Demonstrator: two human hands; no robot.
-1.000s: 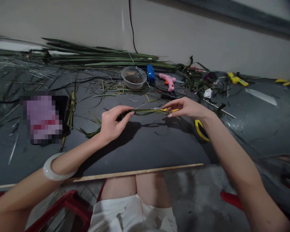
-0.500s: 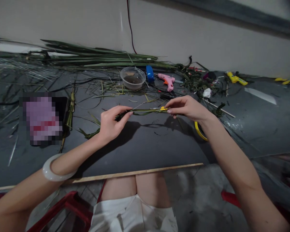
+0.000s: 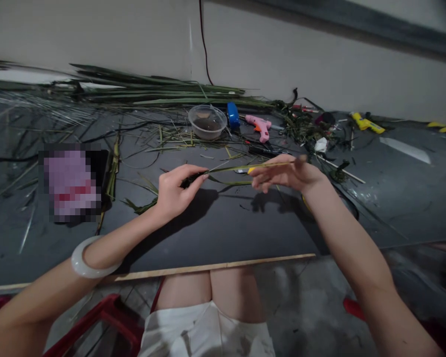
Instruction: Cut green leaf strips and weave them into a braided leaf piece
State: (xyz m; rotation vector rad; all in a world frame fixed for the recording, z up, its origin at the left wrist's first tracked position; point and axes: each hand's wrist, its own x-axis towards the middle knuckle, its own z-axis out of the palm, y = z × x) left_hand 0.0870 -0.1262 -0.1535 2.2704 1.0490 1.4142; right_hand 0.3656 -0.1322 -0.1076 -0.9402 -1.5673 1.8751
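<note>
Green Strips Span Two Hands Above a Grey Worktable

Your left hand, left of center in the frame, pinches narrow green leaf strips between thumb and fingers. The strips run toward mid-frame, where your right hand sits with its fingers loosely curled and partly spread; one strip crosses it, but blur leaves it impossible to tell whether those fingers grip anything. A pale, thin strand angles up from beside your left fingertips.

The strips look light, limp and easily creased or split, perhaps slick if damp. They likely handle best pinched flat near the gathered end, with the free lengths guided rather than pulled.

Below lies the dark grey tabletop, smooth-looking and scattered with clippings. Long leaves line the upper left, while a clear plastic bowl, a blue roll and a pink glue gun sit at upper center. A plain pale wall backs the dim room; a red stool stands at lower left on a grey floor.
</note>
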